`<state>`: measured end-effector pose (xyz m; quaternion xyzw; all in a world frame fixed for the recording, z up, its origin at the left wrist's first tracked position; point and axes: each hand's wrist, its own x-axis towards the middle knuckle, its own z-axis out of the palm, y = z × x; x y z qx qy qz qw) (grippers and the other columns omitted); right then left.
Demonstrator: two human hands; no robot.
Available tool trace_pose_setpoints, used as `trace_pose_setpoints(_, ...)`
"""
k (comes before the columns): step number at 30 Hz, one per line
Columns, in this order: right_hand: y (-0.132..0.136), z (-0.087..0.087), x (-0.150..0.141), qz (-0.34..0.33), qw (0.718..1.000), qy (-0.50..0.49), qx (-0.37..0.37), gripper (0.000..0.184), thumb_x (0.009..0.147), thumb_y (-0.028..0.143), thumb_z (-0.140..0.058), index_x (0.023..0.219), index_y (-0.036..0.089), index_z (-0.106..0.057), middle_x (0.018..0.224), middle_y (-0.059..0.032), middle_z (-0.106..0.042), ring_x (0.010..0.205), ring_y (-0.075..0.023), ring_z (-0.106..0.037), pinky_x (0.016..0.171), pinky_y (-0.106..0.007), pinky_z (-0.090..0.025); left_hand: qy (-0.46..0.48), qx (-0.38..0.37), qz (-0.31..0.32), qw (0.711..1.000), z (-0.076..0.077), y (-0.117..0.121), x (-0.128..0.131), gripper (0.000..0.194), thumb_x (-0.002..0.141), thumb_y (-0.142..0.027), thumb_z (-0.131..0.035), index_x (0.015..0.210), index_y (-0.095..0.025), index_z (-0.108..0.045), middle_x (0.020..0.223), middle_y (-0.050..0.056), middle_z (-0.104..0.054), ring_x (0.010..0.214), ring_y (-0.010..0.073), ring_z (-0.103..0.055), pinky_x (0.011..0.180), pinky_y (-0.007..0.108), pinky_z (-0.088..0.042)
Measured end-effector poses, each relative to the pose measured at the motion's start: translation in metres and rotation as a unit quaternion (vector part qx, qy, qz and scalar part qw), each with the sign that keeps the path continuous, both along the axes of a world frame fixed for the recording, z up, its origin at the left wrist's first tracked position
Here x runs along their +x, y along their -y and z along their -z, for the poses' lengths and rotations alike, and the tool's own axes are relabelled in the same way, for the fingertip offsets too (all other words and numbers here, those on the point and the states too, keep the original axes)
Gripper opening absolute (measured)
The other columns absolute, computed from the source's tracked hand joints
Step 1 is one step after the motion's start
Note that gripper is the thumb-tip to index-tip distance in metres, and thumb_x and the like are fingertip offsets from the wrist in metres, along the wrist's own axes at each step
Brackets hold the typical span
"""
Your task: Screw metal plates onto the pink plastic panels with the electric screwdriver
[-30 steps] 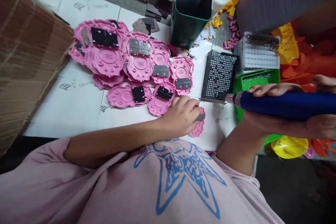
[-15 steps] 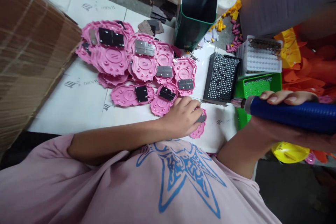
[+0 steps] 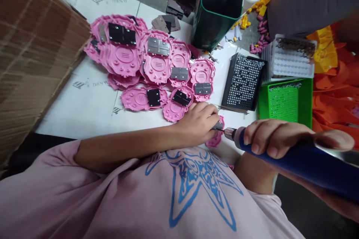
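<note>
My left hand (image 3: 198, 123) rests on a pink plastic part (image 3: 215, 140) near the table's front edge, fingers pinched on the small grey metal plate (image 3: 219, 125) lying on it. My right hand (image 3: 276, 140) is wrapped round a blue electric screwdriver (image 3: 297, 160). Its metal tip (image 3: 227, 132) touches the grey plate beside my left fingertips. Most of the pink part is hidden under my left hand.
Several pink parts with grey or black plates (image 3: 157, 59) lie spread on the white table (image 3: 84, 101). A black screw tray (image 3: 243, 82), a green tray (image 3: 284, 102) and a white tray (image 3: 293, 61) stand at right. A dark green bin (image 3: 215, 11) stands behind; cardboard (image 3: 30, 52) at left.
My right hand has swung the blue screwdriver down and left from the screw trays, bringing its tip to the plate under my left fingers. My left hand has stayed put.
</note>
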<state>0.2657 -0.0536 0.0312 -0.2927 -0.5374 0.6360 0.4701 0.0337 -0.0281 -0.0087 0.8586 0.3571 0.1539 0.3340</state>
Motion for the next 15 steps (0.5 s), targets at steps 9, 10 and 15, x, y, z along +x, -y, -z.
trace_pose_setpoints(9, -0.018, -0.025, -0.033, -0.068, 0.997, 0.033, -0.005, 0.029, 0.082, 0.053, -0.052, 0.098, 0.032, -0.064, 0.067, -0.0014, -0.059, 0.065, -0.0158, -0.060, 0.069, -0.037, -0.054, -0.007, -0.006, 0.005, 1.000, 0.000, -0.001, 0.000, 0.023, 0.079, -0.026, -0.061, 0.099, -0.016, -0.065, 0.110, 0.007, -0.061, 0.102, 0.0241, -0.047, 0.083, 0.036, -0.032)
trace_pose_setpoints(10, -0.016, -0.026, -0.034, -0.065, 0.997, 0.044, -0.013, 0.030, 0.082, 0.054, -0.050, 0.094, 0.031, -0.065, 0.066, -0.0016, -0.059, 0.066, -0.0158, -0.059, 0.071, -0.037, -0.054, -0.008, -0.007, 0.005, 1.000, -0.001, -0.001, 0.000, 0.023, 0.079, -0.027, -0.061, 0.099, -0.016, -0.065, 0.110, 0.007, -0.061, 0.102, 0.0241, -0.047, 0.083, 0.036, -0.032)
trace_pose_setpoints(15, -0.007, -0.024, -0.034, -0.045, 0.994, 0.102, -0.011, 0.035, 0.080, 0.060, -0.048, 0.086, 0.029, -0.062, 0.064, -0.0015, -0.055, 0.067, -0.0163, -0.059, 0.075, -0.038, -0.055, -0.009, -0.004, 0.006, 1.000, -0.001, 0.000, 0.000, 0.022, 0.080, -0.027, -0.060, 0.098, -0.016, -0.065, 0.110, 0.007, -0.060, 0.102, 0.0238, -0.047, 0.083, 0.037, -0.033)
